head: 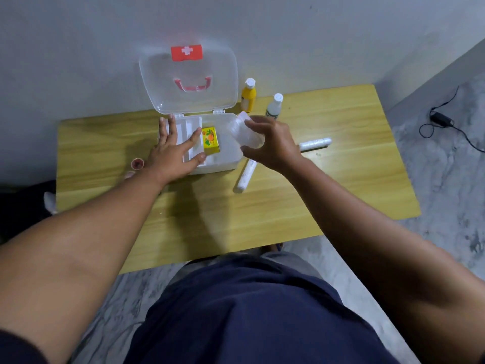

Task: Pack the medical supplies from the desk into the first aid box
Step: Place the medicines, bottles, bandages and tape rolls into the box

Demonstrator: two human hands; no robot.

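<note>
The white first aid box (225, 164) stands open on the wooden desk (262, 206), its clear lid (189, 82) leaning against the wall. A white divided tray (183, 127) and a yellow carton (210, 141) lie inside. My left hand (175, 151) rests flat on the tray, fingers spread. My right hand (270, 140) grips a blurred clear plastic bottle (242, 131), tilted above the box's right side. A yellow bottle (248, 97) and a white bottle (274, 106) stand behind the box on the right. Two white rolls (245, 177) (315, 143) lie right of the box.
A small red-lidded jar (137, 164) sits on the desk left of my left forearm. The wall runs close behind the desk. A black cable with an adapter (442, 119) lies on the floor at the right.
</note>
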